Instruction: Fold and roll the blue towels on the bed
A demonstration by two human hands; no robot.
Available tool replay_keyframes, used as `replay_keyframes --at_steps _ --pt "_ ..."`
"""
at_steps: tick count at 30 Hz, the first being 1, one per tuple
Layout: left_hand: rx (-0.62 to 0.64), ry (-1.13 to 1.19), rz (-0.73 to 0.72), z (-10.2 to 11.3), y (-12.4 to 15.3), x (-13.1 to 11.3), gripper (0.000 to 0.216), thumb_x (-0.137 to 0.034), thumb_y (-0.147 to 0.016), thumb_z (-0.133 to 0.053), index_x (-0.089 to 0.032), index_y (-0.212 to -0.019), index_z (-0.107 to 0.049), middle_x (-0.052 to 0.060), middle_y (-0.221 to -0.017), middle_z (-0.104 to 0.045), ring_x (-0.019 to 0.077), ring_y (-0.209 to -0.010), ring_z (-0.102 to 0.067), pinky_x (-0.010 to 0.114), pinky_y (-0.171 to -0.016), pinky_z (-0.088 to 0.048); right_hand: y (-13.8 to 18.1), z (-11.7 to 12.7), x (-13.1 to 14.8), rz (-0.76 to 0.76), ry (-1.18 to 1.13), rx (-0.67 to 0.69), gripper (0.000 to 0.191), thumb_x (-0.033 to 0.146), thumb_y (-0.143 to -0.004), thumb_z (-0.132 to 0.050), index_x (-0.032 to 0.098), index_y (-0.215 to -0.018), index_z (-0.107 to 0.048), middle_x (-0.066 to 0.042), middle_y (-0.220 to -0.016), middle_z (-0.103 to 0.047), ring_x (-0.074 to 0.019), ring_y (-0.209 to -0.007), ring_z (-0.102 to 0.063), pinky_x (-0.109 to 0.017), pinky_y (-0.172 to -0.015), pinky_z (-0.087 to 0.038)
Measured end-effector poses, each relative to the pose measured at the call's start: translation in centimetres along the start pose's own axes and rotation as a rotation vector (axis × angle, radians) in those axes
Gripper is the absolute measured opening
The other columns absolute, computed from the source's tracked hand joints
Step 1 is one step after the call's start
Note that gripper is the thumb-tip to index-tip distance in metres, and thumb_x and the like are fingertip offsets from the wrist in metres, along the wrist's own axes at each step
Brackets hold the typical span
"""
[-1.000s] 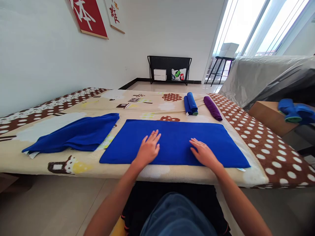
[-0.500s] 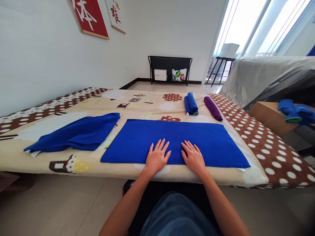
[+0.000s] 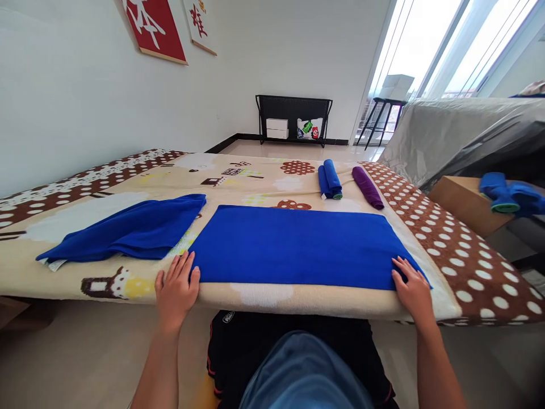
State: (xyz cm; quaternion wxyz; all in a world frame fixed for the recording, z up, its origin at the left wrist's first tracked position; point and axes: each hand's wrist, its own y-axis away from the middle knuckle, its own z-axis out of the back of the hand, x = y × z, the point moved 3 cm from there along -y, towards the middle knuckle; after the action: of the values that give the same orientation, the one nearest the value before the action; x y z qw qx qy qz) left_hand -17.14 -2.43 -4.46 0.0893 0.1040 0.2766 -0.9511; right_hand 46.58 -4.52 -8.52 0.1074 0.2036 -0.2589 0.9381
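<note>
A blue towel [image 3: 293,244] lies flat in a long rectangle along the near edge of the blanket-covered bed. My left hand [image 3: 176,287] rests at its near left corner, fingers stretched out and apart. At the towel's near right end, my right hand [image 3: 413,287] lies palm down with its fingers spread over that corner. A second blue towel [image 3: 136,230] lies loosely spread and creased to the left, a white tag at its near corner. Farther back are rolled blue towels [image 3: 329,179] and a rolled purple towel [image 3: 367,187].
The patterned blanket [image 3: 251,298] covers the bed, with a brown polka-dot border on both sides. Right of the bed stands a cardboard box [image 3: 457,201] with blue rolls [image 3: 504,193] on it. A black rack [image 3: 293,116] stands by the far wall.
Both hands have slid apart from the towel's middle, the left to its near left corner and the right to its near right corner. The towels stay in place.
</note>
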Motion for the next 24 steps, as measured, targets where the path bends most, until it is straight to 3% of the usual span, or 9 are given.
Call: replay_keyframes --at_steps 9,14,17,20,22,24 --pt "-0.081 0.074 0.045 -0.2 0.3 -0.1 0.054 -0.039 -0.104 -0.024 -0.019 -0.144 -0.055 0.009 -0.153 -0.051 0.0221 -0.148 -0.039 0.044 -0.128 -0.014 0.9 1.2 -4.0 -0.202 -0.073 -0.077 0.068 0.06 -0.088 -0.035 0.02 -0.133 -0.065 -0.008 -0.145 -0.057 -0.0289 -0.141 -0.047 -0.049 -0.119 -0.038" --pt "-0.133 0.077 0.058 0.5 0.7 -0.1 0.05 -0.038 -0.104 -0.029 -0.018 -0.136 -0.062 0.012 -0.144 -0.059 0.0254 -0.145 -0.043 0.051 -0.128 -0.004 1.4 2.1 -3.4 -0.224 -0.034 -0.096 0.074 0.061 -0.088 -0.032 0.013 -0.134 -0.064 -0.014 -0.146 -0.055 -0.0319 -0.142 -0.046 -0.052 -0.12 -0.035" --pt "-0.168 0.107 0.024 1.9 0.7 -1.9 0.045 -0.038 -0.103 -0.035 -0.019 -0.129 -0.067 0.012 -0.137 -0.065 0.0271 -0.142 -0.048 0.054 -0.128 -0.001 1.6 2.9 0.0 -0.131 -0.08 -0.071 0.068 0.061 -0.09 -0.038 0.017 -0.135 -0.063 -0.012 -0.149 -0.052 -0.0309 -0.144 -0.043 -0.052 -0.12 -0.035" --pt "-0.148 0.219 -0.076 3.0 0.4 -6.3 0.041 -0.038 -0.102 -0.041 -0.024 -0.133 -0.064 0.007 -0.14 -0.063 0.0253 -0.142 -0.048 0.054 -0.128 -0.008 1.0 2.7 5.8 0.045 -0.214 0.042 0.056 0.055 -0.094 -0.043 0.022 -0.135 -0.062 -0.007 -0.149 -0.053 -0.0266 -0.144 -0.044 -0.05 -0.121 -0.036" --pt "-0.025 0.301 -0.216 2.7 0.1 -10.8 0.041 -0.037 -0.102 -0.042 -0.028 -0.137 -0.06 0.003 -0.142 -0.062 0.0228 -0.143 -0.047 0.052 -0.128 -0.016 0.4 1.4 10.6 0.154 -0.277 0.132 0.051 0.049 -0.096 -0.044 0.021 -0.135 -0.062 -0.007 -0.148 -0.053 -0.025 -0.144 -0.044 -0.048 -0.121 -0.037" --pt "0.186 0.362 -0.406 1.4 0.0 -16.2 0.044 -0.034 -0.101 -0.041 -0.03 -0.143 -0.055 0.001 -0.147 -0.058 0.019 -0.144 -0.045 0.047 -0.125 -0.027 -0.1 -0.6 15.5 0.241 -0.304 0.222 0.048 0.041 -0.097 -0.043 0.02 -0.137 -0.061 -0.007 -0.15 -0.052 -0.0225 -0.145 -0.044 -0.045 -0.122 -0.036"
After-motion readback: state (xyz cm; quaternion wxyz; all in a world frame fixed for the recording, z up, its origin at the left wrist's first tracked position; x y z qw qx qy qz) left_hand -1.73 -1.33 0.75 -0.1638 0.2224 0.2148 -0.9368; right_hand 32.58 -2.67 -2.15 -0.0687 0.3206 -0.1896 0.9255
